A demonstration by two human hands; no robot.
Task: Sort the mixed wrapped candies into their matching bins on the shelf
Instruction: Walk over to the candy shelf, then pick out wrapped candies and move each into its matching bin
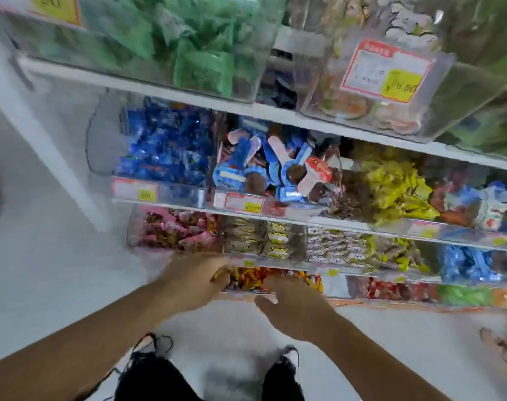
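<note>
Both hands reach into the lowest bin of red and orange wrapped candies, near the floor. The left hand is blurred, so its finger state cannot be told. The right hand shows fingers loosely spread, their tips smeared by motion.

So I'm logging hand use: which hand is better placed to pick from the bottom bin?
Probably left: the left hand already reaches the orange candies; the right hand hovers at the rim.
</note>
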